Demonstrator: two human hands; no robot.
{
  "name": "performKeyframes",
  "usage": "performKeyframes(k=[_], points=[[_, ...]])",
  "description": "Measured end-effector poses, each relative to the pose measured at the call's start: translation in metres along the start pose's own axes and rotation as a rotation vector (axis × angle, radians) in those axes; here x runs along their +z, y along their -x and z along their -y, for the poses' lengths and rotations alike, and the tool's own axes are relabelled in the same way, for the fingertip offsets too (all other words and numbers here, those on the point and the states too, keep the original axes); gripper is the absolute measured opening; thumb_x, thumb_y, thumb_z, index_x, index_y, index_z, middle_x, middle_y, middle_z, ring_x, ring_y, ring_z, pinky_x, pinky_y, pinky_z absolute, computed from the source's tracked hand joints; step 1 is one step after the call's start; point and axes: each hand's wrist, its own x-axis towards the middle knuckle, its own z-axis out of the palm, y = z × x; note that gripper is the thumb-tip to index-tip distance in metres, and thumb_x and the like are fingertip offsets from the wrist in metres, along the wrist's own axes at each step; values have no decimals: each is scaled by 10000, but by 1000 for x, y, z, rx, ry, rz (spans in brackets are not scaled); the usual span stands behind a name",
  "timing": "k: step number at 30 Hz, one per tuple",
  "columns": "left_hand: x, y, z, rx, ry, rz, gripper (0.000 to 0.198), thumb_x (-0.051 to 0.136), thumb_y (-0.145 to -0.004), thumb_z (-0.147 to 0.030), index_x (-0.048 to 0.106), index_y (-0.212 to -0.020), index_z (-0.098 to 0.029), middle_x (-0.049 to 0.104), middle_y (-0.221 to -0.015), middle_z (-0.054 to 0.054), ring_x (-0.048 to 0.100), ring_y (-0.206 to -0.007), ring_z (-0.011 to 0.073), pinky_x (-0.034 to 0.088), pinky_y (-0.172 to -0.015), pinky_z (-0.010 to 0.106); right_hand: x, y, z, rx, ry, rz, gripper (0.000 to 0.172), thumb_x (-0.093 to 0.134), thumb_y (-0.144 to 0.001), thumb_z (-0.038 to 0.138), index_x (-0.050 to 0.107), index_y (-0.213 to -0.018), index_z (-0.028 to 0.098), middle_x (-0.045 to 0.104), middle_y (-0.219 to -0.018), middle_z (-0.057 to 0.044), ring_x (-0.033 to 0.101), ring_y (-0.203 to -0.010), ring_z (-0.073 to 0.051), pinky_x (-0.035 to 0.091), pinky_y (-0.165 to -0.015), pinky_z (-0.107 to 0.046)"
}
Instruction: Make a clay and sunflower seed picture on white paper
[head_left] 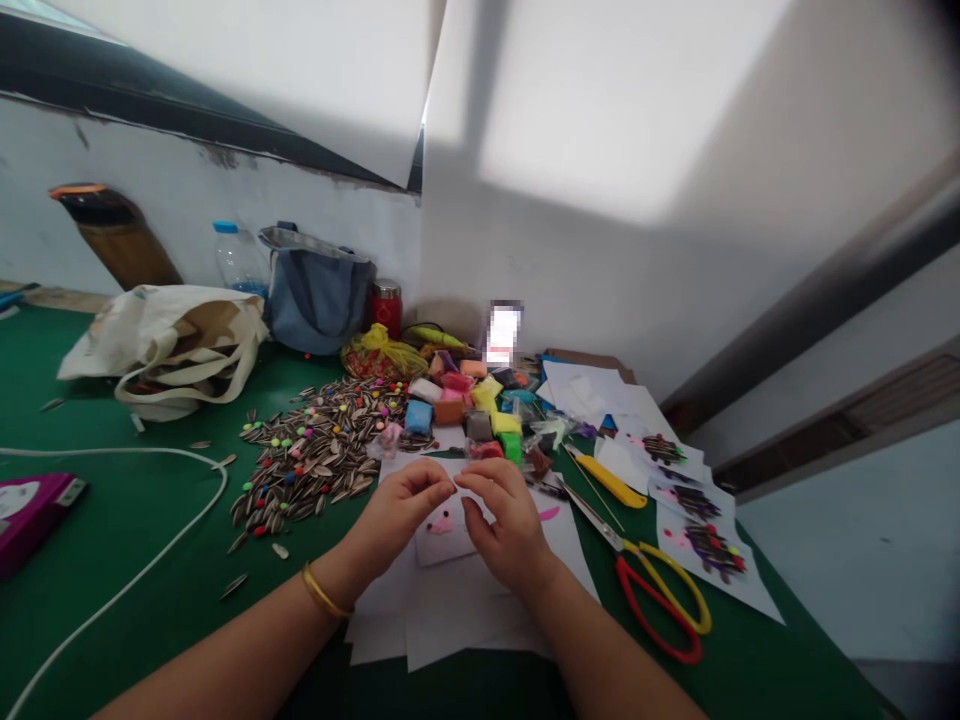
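Observation:
My left hand [409, 505] has its thumb and forefinger pinched together; what is between them is too small to make out. Its fingertips meet those of my right hand [506, 515], which is curled, thumb and forefinger close together around something I cannot make out. Beneath them lies a small white card [450, 548] with a pink clay shape and dark dots, partly covered by my right hand. Larger white paper sheets [442, 625] spread out under the card. Just beyond my fingers sit several packets of coloured clay [478, 427].
Sunflower seeds [319, 450] mixed with coloured balls are heaped on the left. Scissors [622, 545] and a yellow utility knife [611, 482] lie right, beside finished seed-and-clay cards [712, 550]. Bags [319, 300], a red flask [386, 308] and a phone [504, 335] stand behind. A white cable [172, 540] crosses the left.

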Motion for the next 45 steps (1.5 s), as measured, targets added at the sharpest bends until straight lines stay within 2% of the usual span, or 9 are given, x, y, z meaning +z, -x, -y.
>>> performKeyframes(k=[11, 18, 23, 29, 37, 45], points=[[3, 1, -1, 28, -76, -47, 367, 496, -922, -472, 547, -700, -184, 499, -729, 1, 466, -736, 160, 406, -711, 275, 1, 3, -3, -4, 12, 8, 293, 545, -889, 150, 629, -1155, 241, 623, -1082, -82, 586, -1029, -230, 498, -895, -434], [4, 1, 1, -33, 18, 0, 311, 636, -837, -480, 519, -785, -197, 469, -746, -33, 431, -663, 127, 385, -612, 242, 1, 2, -3, 8, 6, 4, 297, 544, -885, 149, 633, -1153, 242, 624, -1080, -86, 587, -1028, -236, 496, -898, -447], [2, 1, 1, -5, -48, 6, 321, 601, -863, -483, 543, -758, -186, 498, -745, -13, 467, -702, 146, 407, -642, 258, 0, 2, -2, 8, 14, 12, 296, 542, -883, 155, 638, -1149, 243, 627, -1076, -87, 591, -1023, -238, 501, -894, -449], [2, 0, 2, 7, -56, 9, 318, 651, -826, -472, 563, -726, -182, 514, -714, -19, 483, -667, 141, 406, -632, 259, 1, 2, -3, 13, 11, 20, 278, 553, -885, 158, 635, -1137, 240, 624, -1077, -87, 587, -1022, -238, 503, -889, -445], [-1, 0, 5, 67, -188, 4, 330, 509, -925, -428, 613, -738, -177, 577, -764, 17, 546, -746, 175, 438, -706, 294, 1, 2, -3, 0, -2, 12, 285, 578, -884, 161, 628, -1152, 242, 622, -1086, -80, 585, -1030, -230, 498, -895, -434], [-1, -3, 12, 211, -345, 0, 360, 489, -931, -423, 596, -686, -181, 563, -723, 22, 540, -718, 176, 423, -690, 300, 3, 2, -3, 4, -3, 16, 147, 644, -889, 237, 674, -1033, 228, 632, -1056, -77, 586, -1012, -223, 490, -884, -420]])
